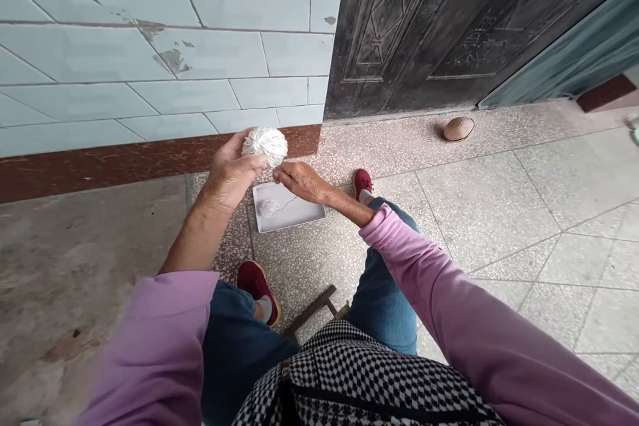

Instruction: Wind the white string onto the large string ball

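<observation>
My left hand is closed around a white ball of wound thread, held up in front of me. My right hand sits just right of and below the ball, its fingers pinched together on what looks like the thread's loose end. Below both hands a shallow white tray lies on the floor, with a small heap of thread in its left part and a strand running up from it.
I sit with my knees apart, red shoes on the speckled floor. A tiled wall stands ahead, a dark metal door to the right. A round stone-like object lies by the door. A wooden stool leg shows between my legs.
</observation>
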{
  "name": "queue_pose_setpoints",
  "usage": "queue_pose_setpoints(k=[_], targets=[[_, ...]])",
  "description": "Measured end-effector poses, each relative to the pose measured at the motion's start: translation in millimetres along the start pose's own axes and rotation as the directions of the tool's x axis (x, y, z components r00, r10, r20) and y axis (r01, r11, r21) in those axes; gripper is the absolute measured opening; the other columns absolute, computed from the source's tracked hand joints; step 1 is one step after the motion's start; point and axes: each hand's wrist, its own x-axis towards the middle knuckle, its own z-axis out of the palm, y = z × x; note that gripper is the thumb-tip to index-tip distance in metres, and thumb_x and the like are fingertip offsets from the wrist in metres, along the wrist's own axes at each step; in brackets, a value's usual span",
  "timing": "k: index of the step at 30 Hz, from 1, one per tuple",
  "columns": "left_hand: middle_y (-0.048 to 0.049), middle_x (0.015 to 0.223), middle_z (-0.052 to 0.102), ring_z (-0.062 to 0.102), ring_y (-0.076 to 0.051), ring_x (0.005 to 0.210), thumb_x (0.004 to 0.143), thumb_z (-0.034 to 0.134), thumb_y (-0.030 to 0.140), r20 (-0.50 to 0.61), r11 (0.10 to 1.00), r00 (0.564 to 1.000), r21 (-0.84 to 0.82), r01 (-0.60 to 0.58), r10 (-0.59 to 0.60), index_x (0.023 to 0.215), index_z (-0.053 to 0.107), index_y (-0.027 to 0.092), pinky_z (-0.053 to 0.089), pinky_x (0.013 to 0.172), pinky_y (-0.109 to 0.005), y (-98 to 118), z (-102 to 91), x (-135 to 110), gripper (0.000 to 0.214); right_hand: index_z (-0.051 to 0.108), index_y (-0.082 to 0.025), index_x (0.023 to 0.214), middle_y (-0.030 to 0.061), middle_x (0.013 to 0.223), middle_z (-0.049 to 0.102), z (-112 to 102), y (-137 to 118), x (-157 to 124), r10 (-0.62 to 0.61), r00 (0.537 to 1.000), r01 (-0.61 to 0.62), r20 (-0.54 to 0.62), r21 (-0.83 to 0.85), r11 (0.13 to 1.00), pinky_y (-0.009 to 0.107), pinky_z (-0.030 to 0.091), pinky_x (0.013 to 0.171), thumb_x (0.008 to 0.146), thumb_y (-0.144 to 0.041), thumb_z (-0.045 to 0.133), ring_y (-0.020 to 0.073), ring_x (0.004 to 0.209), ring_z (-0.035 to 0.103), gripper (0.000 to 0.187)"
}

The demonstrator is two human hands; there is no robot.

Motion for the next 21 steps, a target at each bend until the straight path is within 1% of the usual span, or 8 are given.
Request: queue_pose_setpoints(k=[3,6,8,12,14,16,19,21], targets=[[-0.0035,0.115,0.084,0.076,-0.029,0.113,0.057,0.120,0.034,-0.107,0.989,0.992,0.136,-0.055,0.069,0.128,0.079,0.023,0.065,0.101,-0.043,-5,-11.9,10,0.083,0.062,-0.027,0.093,0.0040,0.094,0.074,3,-20,-5,0.054,0.997,-0.055,0.056,0.017,0.998,0.038,0.054,0.100,0.130,-0.018,0.068,0.0257,0.094,0.066,0.038],[-0.0016,0.115,0.083,0.070,-0.026,0.109,0.052,0.119,0.027,-0.188,0.953,0.971,0.291,-0.087,0.146,0.124,0.076,0.022,0.058,0.097,-0.042,-9,-27.3,18,0.084,0.062,-0.026,0.091,0.0022,0.088,0.070,-4,-35,-8,0.065,0.995,-0.070,0.073,0.065,0.995,0.036,0.053,0.098,0.128,-0.013,0.071,0.0245,0.090,0.063,0.040],[-0.0019,0.115,0.082,0.069,-0.026,0.108,0.053,0.118,0.024,-0.182,0.925,0.970,0.371,-0.081,0.159,0.124,0.076,0.021,0.057,0.094,-0.041,-11,-33.9,21,0.083,0.062,-0.026,0.091,0.0023,0.089,0.070,-10,-38,-8,0.036,0.997,-0.043,0.071,0.088,0.995,0.036,0.053,0.098,0.130,-0.016,0.071,0.0236,0.091,0.063,0.041],[-0.0023,0.115,0.084,0.072,-0.028,0.108,0.055,0.114,0.024,-0.154,0.866,0.981,0.500,-0.027,0.119,0.125,0.080,0.021,0.059,0.097,-0.042,-9,-30.8,16,0.078,0.065,-0.023,0.095,0.0027,0.094,0.070,-24,-29,-6,-0.034,0.999,0.036,-0.013,0.127,0.991,0.036,0.051,0.098,0.136,-0.040,0.070,0.0222,0.095,0.063,0.045],[-0.0040,0.120,0.086,0.075,-0.031,0.111,0.059,0.111,0.025,-0.079,0.837,0.996,0.546,0.005,0.045,0.127,0.082,0.021,0.062,0.101,-0.045,-5,-24.0,9,0.074,0.067,-0.022,0.097,0.0019,0.093,0.068,-32,-22,-3,-0.055,0.996,0.066,-0.075,0.153,0.986,0.036,0.051,0.097,0.137,-0.048,0.070,0.0220,0.094,0.062,0.047],[-0.0058,0.125,0.087,0.078,-0.033,0.113,0.067,0.109,0.029,0.047,0.821,0.997,0.570,0.022,-0.059,0.132,0.083,0.023,0.064,0.101,-0.046,-1,-16.8,1,0.071,0.068,-0.023,0.097,0.0018,0.093,0.067,-40,-15,-1,-0.047,0.988,0.072,-0.145,0.172,0.982,0.036,0.052,0.096,0.136,-0.047,0.070,0.0223,0.092,0.060,0.046],[-0.0069,0.119,0.087,0.082,-0.033,0.104,0.075,0.110,0.038,0.224,0.860,0.953,0.506,0.066,-0.205,0.142,0.084,0.025,0.068,0.086,-0.042,5,-7.7,-9,0.073,0.065,-0.026,0.091,0.0013,0.090,0.062,-48,-5,3,-0.022,0.974,0.069,-0.225,0.205,0.976,0.036,0.053,0.092,0.134,-0.040,0.072,0.0221,0.087,0.057,0.046],[-0.0073,0.112,0.086,0.084,-0.031,0.094,0.078,0.112,0.041,0.298,0.903,0.919,0.412,0.121,-0.259,0.149,0.084,0.026,0.068,0.074,-0.038,7,-3.6,-14,0.078,0.060,-0.026,0.087,0.0001,0.086,0.057,-48,1,6,-0.012,0.965,0.075,-0.261,0.233,0.969,0.036,0.051,0.088,0.132,-0.039,0.075,0.0211,0.084,0.053,0.050]])
